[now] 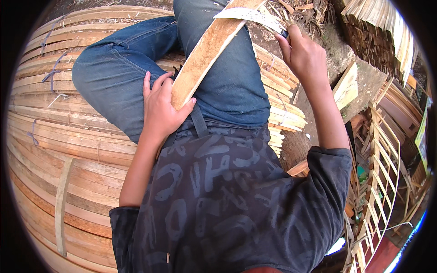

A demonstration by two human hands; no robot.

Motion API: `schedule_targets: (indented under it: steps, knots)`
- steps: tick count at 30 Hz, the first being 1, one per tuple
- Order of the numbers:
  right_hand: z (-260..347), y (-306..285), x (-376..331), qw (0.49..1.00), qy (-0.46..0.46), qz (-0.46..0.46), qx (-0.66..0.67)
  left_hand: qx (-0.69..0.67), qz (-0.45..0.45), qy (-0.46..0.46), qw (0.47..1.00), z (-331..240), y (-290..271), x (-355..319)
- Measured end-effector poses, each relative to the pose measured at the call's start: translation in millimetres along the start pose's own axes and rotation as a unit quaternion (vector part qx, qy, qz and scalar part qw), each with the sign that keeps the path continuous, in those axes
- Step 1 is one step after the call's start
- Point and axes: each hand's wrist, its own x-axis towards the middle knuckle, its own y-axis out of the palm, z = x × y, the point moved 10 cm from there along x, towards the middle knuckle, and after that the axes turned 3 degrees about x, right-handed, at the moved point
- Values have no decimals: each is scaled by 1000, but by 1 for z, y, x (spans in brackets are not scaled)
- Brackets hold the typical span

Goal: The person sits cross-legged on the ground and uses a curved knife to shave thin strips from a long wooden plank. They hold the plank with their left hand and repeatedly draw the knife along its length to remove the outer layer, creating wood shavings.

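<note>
A long flat wooden slat slants across my thigh, its near end in my left hand. The thumb lies along one edge of that end, and the fingers are on the other side against my jeans. My right hand, out to the right, is closed round the dark handle of a curved knife. The knife's pale, broad blade crosses the upper part of the slat, its tip just beyond the left edge. How deep the blade bites, if at all, I cannot tell.
Bundled wooden strips, tied with thin bands, spread beneath me and to the left. More strips lie beside my right thigh. A tall stack of slats stands far right, near wood shavings on the ground. A lattice frame leans at right.
</note>
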Motion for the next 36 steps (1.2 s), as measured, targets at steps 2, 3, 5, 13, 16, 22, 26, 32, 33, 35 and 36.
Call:
schedule_targets:
  steps: [2,3,5,13,16,22,26,32,33,35,36]
  knots:
    - [-29,7,11,1000,8,-17,5,6,7,-10,1000,-2,0,0]
    - [-63,5,21,997,72,-7,-8,9,11,-13,1000,-3,0,0]
    - [-141,-9,23,979,194,-1,-69,4,21,1,1000,0,1,1]
    - [-156,-28,-40,959,283,-9,32,8,39,-4,999,1,6,-2]
    - [-43,-9,-40,991,109,1,72,19,55,9,998,-4,7,3]
    - [4,3,-12,999,22,5,38,9,54,10,998,-2,6,2]
    - [-83,2,24,991,126,15,-48,16,42,-8,999,0,6,-1]
    - [-209,-73,1,944,307,-5,-118,16,51,1,999,5,7,0]
    - [-171,-77,-5,963,254,-34,-84,18,53,-1,998,5,8,1]
    - [-100,-62,-15,986,164,-26,18,16,53,2,998,4,9,2]
    - [-62,-41,-22,993,112,-2,47,21,55,-4,998,-1,9,0]
